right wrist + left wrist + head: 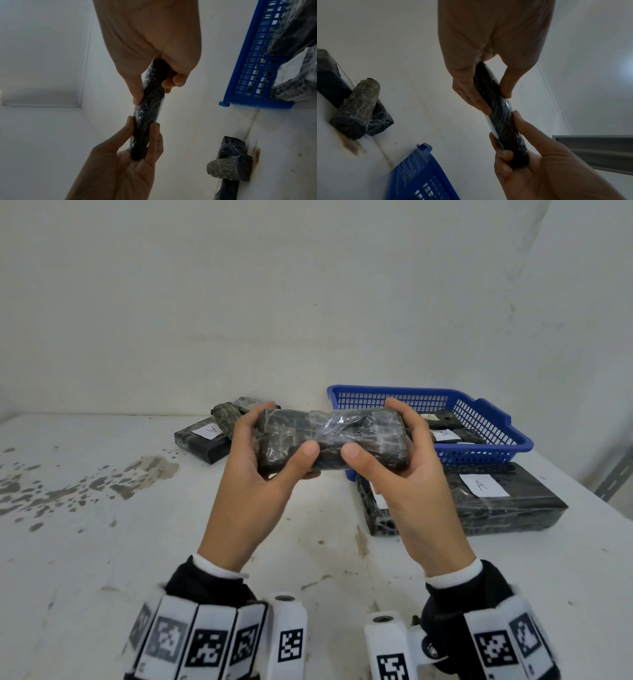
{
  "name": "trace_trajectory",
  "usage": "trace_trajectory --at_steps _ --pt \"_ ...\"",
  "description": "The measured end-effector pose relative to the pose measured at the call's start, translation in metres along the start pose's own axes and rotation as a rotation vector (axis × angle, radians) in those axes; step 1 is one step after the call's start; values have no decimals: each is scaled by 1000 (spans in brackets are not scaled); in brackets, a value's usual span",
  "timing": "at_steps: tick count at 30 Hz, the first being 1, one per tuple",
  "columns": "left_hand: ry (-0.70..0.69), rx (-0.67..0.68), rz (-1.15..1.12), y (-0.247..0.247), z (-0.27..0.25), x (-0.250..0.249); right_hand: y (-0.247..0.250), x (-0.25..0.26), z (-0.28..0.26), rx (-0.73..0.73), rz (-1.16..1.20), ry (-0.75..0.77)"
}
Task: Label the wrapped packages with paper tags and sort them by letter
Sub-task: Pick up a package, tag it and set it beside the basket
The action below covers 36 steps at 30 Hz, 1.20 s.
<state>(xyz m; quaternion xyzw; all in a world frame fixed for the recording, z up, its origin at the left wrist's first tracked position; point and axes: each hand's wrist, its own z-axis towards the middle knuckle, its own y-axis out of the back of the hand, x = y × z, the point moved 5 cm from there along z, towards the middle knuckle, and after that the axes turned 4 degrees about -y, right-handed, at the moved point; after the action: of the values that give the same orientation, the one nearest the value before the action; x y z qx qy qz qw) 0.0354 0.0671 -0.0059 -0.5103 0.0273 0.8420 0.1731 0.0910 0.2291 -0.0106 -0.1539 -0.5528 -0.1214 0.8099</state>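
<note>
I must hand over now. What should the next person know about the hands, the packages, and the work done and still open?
Left hand and right hand: both grip the ends of one wrapped package, held above the table.
A white strip, maybe a tag, shows on its underside in the left wrist view.
Blue basket: tagged packages inside; letters not clear.
Done: large package and far flat package are tagged A.
Left: the roll shows no tag; sort the held one.

A white table (171,542) fills the lower view, its top blotched with dark grey stains (85,484) out at nine o'clock and smaller brown scuffs nearer the middle. Behind it, at twelve o'clock, rises a plain whitish wall (274,302). A grey metal rail (615,477) slants at three o'clock.
</note>
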Motion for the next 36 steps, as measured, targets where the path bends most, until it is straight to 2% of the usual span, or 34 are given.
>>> trace_trajectory --at_steps 11,24,30,36 --pt "-8 1 94 -2 -2 -2 2 -1 0 -25 -21 20" --pt "79 -75 -18 9 4 5 5 -3 4 17 29 15" --pt "90 -90 -60 11 4 3 10 -3 6 9 100 -10" --pt "89 -58 -48 5 2 0 6 2 3 -43 37 14"
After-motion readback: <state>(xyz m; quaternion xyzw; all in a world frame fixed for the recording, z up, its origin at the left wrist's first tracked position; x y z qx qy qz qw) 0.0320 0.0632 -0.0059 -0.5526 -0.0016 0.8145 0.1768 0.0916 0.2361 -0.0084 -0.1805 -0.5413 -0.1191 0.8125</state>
